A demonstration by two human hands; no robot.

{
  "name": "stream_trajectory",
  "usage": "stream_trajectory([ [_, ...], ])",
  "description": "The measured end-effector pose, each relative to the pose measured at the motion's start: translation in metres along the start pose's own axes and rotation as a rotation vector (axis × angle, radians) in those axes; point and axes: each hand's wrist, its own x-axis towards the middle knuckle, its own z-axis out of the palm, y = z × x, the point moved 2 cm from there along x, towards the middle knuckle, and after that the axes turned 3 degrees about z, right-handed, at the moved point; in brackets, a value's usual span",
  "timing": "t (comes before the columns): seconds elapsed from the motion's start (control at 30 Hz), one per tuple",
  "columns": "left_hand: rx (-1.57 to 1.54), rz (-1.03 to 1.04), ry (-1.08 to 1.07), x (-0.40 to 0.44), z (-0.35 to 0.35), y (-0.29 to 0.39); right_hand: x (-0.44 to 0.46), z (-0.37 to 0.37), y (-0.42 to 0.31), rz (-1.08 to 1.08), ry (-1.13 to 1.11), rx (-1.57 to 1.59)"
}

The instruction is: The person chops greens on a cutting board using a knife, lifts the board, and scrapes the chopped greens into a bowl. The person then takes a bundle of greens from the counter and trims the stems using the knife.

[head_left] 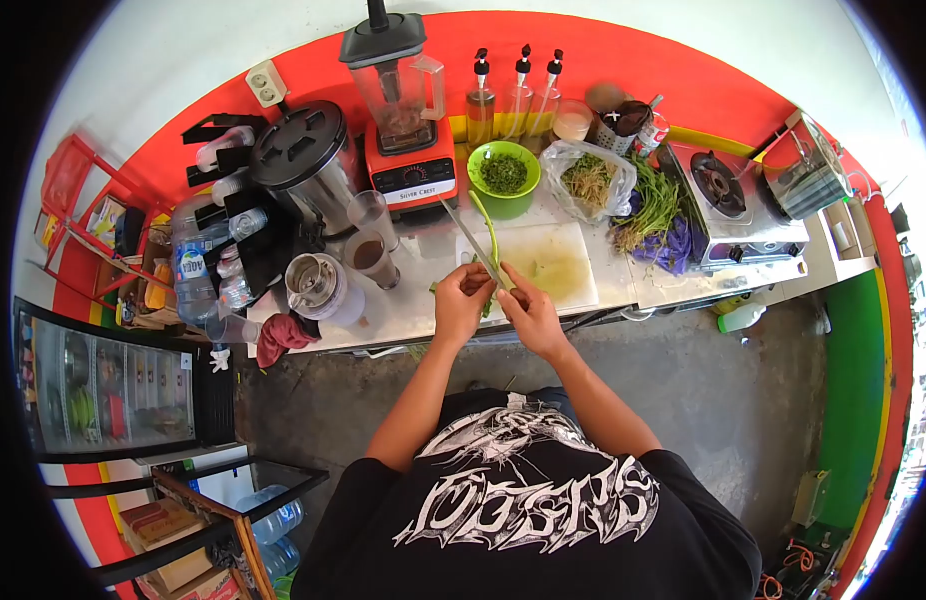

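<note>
Over the near edge of a white cutting board (568,262), my left hand (464,301) is closed on a green stalk (491,236). The stalk points up and away from me. Beside it, my right hand (531,312) is closed on a knife (467,234), whose long blade slants up to the left across the stalk. My two hands are close together. Beyond the board stands a green bowl (504,205) with chopped greens in it. Wet greenish stains show on the board.
A blender (408,150), a steel container (308,165) and cups (371,258) stand at the left. Pump bottles (518,105) line the back wall. A plastic bag (588,180), leafy greens (655,205) and a gas stove (733,200) are at the right.
</note>
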Motion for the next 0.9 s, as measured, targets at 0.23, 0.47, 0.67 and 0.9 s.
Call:
stream_trajectory([
  [0.23,0.035,0.013,0.014,-0.004,-0.001,0.009,-0.002,0.008,-0.003,-0.049,0.05,-0.101],
  [0.47,0.043,0.003,-0.019,-0.004,-0.004,0.006,0.002,0.012,-0.01,-0.077,0.099,-0.168],
  [0.67,0.04,0.047,-0.031,0.001,-0.002,0.005,0.01,0.01,-0.004,-0.114,0.143,-0.159],
  [0.9,0.07,0.046,-0.03,0.006,-0.003,-0.001,0.009,0.002,-0.002,-0.148,0.211,-0.366],
])
